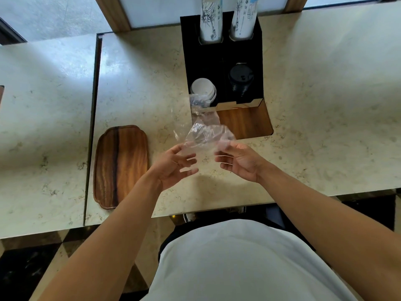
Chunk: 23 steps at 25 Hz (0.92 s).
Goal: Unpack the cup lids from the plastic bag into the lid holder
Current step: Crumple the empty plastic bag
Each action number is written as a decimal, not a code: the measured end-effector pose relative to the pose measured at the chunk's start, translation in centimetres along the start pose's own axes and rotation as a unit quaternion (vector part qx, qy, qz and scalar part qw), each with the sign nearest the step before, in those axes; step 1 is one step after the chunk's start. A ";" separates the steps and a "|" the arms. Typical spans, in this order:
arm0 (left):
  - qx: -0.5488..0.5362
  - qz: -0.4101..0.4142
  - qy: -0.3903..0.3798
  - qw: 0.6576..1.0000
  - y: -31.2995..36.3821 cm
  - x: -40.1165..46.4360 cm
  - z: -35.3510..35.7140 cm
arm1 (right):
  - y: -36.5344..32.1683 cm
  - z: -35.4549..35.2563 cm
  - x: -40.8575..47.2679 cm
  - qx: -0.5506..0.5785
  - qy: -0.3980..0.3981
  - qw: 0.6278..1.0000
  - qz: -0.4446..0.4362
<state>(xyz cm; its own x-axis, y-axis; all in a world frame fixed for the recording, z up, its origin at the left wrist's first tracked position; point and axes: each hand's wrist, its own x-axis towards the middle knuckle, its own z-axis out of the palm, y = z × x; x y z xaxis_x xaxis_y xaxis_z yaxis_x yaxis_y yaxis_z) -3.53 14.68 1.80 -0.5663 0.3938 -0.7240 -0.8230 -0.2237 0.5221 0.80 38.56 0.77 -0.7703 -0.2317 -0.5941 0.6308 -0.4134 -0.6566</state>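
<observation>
A clear plastic bag (206, 135) is stretched between my hands and the black lid holder (223, 61). Its far end trails up to the stack of white lids (202, 89) in the holder's front left slot. My left hand (175, 165) pinches the bag's near left edge, fingers spread. My right hand (238, 160) grips the near right edge. A stack of black lids (240, 80) fills the front right slot. The bag looks empty near my hands.
Two tall stacks of printed paper cups (211, 18) stand in the holder's rear slots. A wooden tray (121, 166) lies to the left on the marble counter (325, 105). A wooden panel (245, 122) sits at the holder's front. A seam (93, 127) splits the counter at left.
</observation>
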 end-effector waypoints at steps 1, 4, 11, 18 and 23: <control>0.055 0.006 0.002 0.998 -0.1 0.0 0.0 | 0.1 -0.2 0.2 -0.018 0.030 0.999 0.003; 0.141 0.058 0.024 0.988 -0.2 0.2 0.3 | 0.6 -0.4 0.5 -0.087 0.102 0.991 -0.006; 0.134 0.069 0.020 0.988 -0.4 -0.4 2.2 | -0.5 -0.2 -0.1 -0.044 -0.021 0.997 0.052; 0.086 0.043 0.028 0.995 -0.2 -0.6 2.4 | -0.6 -0.5 0.3 -0.037 0.022 0.999 0.033; -0.024 0.005 0.002 1.000 -0.3 -0.1 2.3 | -0.6 -0.8 0.0 0.096 -0.037 0.994 0.030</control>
<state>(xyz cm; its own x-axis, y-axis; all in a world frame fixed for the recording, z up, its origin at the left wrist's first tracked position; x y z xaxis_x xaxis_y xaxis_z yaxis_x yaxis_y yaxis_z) -3.11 16.76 2.78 -0.5742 0.3888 -0.7205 -0.8187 -0.2696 0.5070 0.50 39.48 0.83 -0.7406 -0.3218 -0.5899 0.6521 -0.5562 -0.5152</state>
